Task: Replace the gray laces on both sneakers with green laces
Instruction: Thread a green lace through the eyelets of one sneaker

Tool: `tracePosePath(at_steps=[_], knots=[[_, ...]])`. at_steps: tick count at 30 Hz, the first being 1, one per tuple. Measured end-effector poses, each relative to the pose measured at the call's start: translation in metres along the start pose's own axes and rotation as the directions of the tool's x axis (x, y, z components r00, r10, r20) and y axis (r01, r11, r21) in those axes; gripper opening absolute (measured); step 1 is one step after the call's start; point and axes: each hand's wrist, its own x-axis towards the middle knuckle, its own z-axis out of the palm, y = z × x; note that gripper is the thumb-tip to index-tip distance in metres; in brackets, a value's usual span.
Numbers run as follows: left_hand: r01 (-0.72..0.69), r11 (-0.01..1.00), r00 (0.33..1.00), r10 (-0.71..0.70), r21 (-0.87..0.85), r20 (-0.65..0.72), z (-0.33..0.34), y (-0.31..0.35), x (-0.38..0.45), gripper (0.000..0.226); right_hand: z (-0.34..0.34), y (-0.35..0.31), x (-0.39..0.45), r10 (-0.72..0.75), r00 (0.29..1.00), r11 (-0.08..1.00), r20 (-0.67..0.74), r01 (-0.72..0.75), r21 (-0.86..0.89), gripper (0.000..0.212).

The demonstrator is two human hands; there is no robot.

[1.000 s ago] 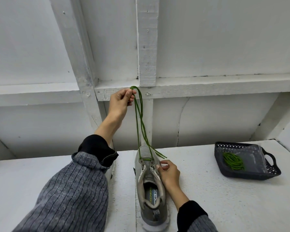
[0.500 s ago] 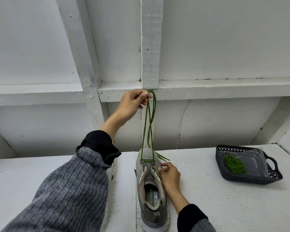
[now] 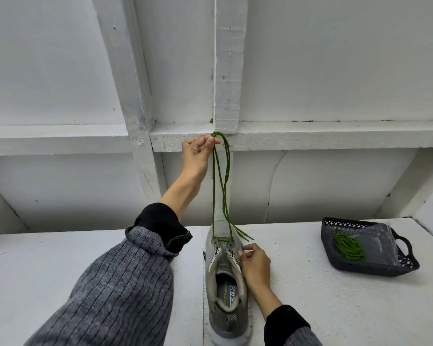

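A grey sneaker (image 3: 225, 290) stands on the white table, toe pointing away from me. A green lace (image 3: 219, 186) runs through its frontmost eyelets, and both strands rise to my left hand (image 3: 198, 153), which pinches them high above the toe. The lace tips hang down and lie by the toe at the right. My right hand (image 3: 254, 263) holds the sneaker's right eyelet edge with curled fingers. My left sleeve hides what lies left of the sneaker.
A dark mesh basket (image 3: 390, 236) sits at the right of the table (image 3: 310, 308) and holds a coiled green lace (image 3: 349, 247). White wooden beams and a ledge (image 3: 310, 136) run along the wall behind.
My left hand has shifted to the right with the lace, so the strands now hang nearly straight above the toe. My right hand stays on the sneaker.
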Motion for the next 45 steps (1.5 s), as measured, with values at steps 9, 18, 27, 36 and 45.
tracePosePath(at_steps=[9,18,27,36,45], knots=[[-0.011,0.985,0.999,0.005,0.174,0.037,-0.014,-0.006,0.017,0.038,0.000,-0.002,-0.001,0.013,1.000,1.000,-0.017,-0.013,-0.023,0.005],[0.023,0.976,0.962,-0.081,0.218,0.261,0.000,0.012,-0.002,0.021,-0.007,0.002,0.000,0.019,1.000,0.998,0.006,-0.020,0.065,0.008],[0.185,0.800,0.863,-0.410,0.571,0.294,-0.015,-0.112,-0.063,0.017,-0.017,0.002,0.004,0.103,0.993,0.973,0.050,-0.111,0.204,0.018],[0.378,0.843,0.921,-0.383,0.383,-0.066,-0.026,-0.133,-0.064,0.018,-0.011,-0.018,0.018,-0.148,0.975,0.980,0.165,0.166,-0.107,0.042],[0.232,0.846,0.973,-0.195,0.481,-0.125,-0.037,-0.118,-0.066,0.020,-0.027,-0.077,0.009,-0.101,0.988,0.862,0.118,0.027,0.506,0.017]])
